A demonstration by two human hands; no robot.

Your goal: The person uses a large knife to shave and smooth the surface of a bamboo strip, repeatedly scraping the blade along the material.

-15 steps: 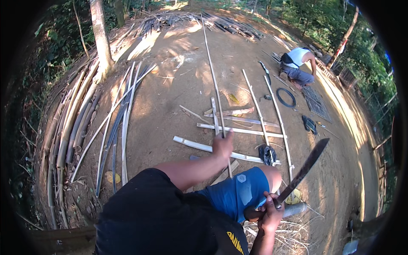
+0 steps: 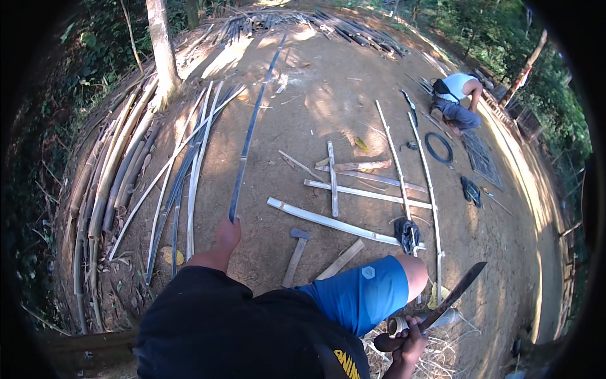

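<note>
My left hand (image 2: 228, 236) is closed around the near end of a long, thin bamboo strip (image 2: 251, 129), which stretches away over the dirt with its dark, broad face showing. Low on the right, my right hand (image 2: 413, 339) grips a machete (image 2: 456, 292) by its handle, the dark blade pointing up and to the right. Beside that hand is a cut bamboo tube (image 2: 447, 318), and pale shavings (image 2: 435, 360) lie beneath it. My bent knee in blue shorts (image 2: 363, 290) is between the two hands.
Bamboo strips (image 2: 196, 151) and poles (image 2: 126, 158) lie to the left by a tree (image 2: 163, 50). Ahead are pale slats (image 2: 341, 221) and a hatchet-like tool (image 2: 295, 254). A person (image 2: 456, 101) crouches at the far right near a black coil (image 2: 439, 147).
My left hand has swung left with the bamboo strip, whose broad dark side now shows. My right hand and the machete have shifted slightly downward, and the tool on the ground has come into sight.
</note>
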